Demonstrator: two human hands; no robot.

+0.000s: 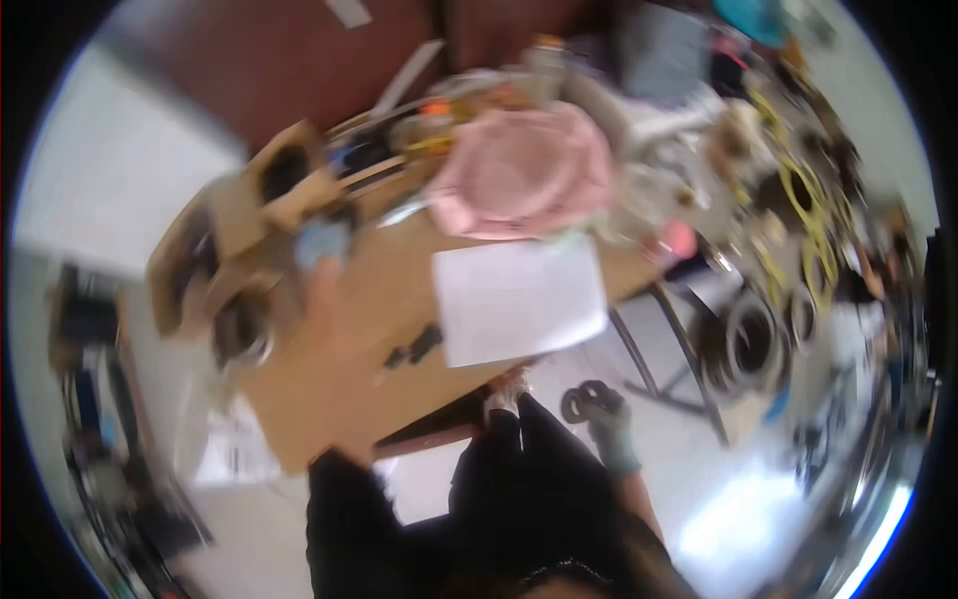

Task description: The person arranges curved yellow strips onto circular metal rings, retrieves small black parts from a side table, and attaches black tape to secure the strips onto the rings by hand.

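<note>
My right hand point(611, 431), in a grey-green glove, is low at the right of the table, above the floor. Its fingers are closed on a pair of dark rings point(587, 401), whose material I cannot make out. My left forearm point(339, 369) stretches forward over the table. At its end, my left hand point(324, 242), in a pale blue-grey glove, is smeared by motion beside the open cardboard boxes point(239, 215); whether it holds anything is not visible. White sheets of paper point(521, 301) and small dark pieces point(414, 346) lie on the wooden table point(349, 399).
A pink cloth-lined basin point(519, 165) stands at the back of the table, near bottles and clutter. Yellow hoops point(813, 230) and dark coils point(743, 344) fill the right side. A metal frame point(679, 369) stands beside the table. Shelves with boxes point(90, 329) are at far left.
</note>
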